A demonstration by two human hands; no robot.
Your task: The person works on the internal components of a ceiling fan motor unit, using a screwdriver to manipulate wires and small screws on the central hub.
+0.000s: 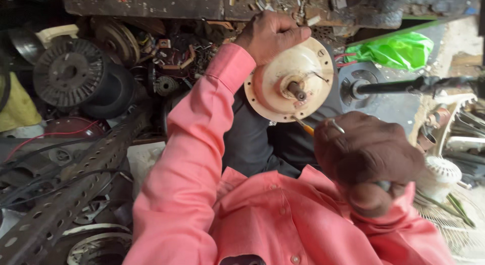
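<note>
My left hand (269, 35) grips the upper rim of a round cream fan motor housing (283, 85), held up over my lap with its short dark shaft (297, 90) pointing toward me. My right hand (368, 156) is closed around a screwdriver (305, 126) with an orange-yellow shank. Its tip touches the housing's lower rim. The tool's handle is mostly hidden in my fist. Both arms wear pink sleeves (194, 143).
A perforated steel angle bar (76, 181) lies at lower left among black cables. Wire spools (68, 73) and motor parts crowd the left. A green plastic bag (396, 50) and a dark rod (399, 86) are at right, fan grilles (449, 219) at lower right.
</note>
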